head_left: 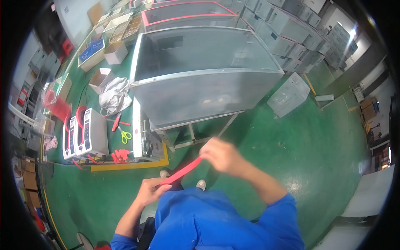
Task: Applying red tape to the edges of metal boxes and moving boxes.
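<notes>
Left hand [151,190], right hand [221,156], both gripping one red strip [184,170]

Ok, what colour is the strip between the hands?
The strip is pinkish red, seen in the head view.

Both ends of the red strip [183,171] are hidden inside the left hand [151,190] and the right hand [221,156], the latter slightly blurred. Toward the bench's [123,68] far edge, small pieces [132,31] are too tiny to identify. The blue clothing [200,218] is cut off by the lower edge.
</notes>
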A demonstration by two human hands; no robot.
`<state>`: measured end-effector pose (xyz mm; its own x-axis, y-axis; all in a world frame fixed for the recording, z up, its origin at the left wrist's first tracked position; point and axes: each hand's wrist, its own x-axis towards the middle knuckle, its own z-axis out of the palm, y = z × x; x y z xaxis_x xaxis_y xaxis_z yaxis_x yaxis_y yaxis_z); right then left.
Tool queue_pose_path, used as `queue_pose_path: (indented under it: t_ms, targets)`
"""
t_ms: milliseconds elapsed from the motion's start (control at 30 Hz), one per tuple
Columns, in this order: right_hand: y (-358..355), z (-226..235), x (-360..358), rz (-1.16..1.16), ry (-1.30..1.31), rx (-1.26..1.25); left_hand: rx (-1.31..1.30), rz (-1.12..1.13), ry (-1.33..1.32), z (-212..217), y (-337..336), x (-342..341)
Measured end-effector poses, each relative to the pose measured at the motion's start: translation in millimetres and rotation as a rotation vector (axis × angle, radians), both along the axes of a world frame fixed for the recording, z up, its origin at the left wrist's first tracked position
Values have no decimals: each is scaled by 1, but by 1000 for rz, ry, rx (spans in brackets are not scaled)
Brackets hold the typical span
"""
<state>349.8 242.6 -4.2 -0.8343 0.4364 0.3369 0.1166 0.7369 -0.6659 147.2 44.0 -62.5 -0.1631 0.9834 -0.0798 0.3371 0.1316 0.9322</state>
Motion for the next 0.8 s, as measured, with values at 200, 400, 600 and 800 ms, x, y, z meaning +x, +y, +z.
queue_pose_path:
  t_ms: [200,400,600,800]
  targets:
    - [95,34,88,-450,68,-161,-125,100,40,11,13,-42]
    - [158,64,107,-695,143,-480,-37,184,250,50,67,-98]
    - [218,87,110,-764,241,-450,75,232,385,77,127,-160]
    - [262,91,114,-762,301,-536,216,228,247,90,164,-188]
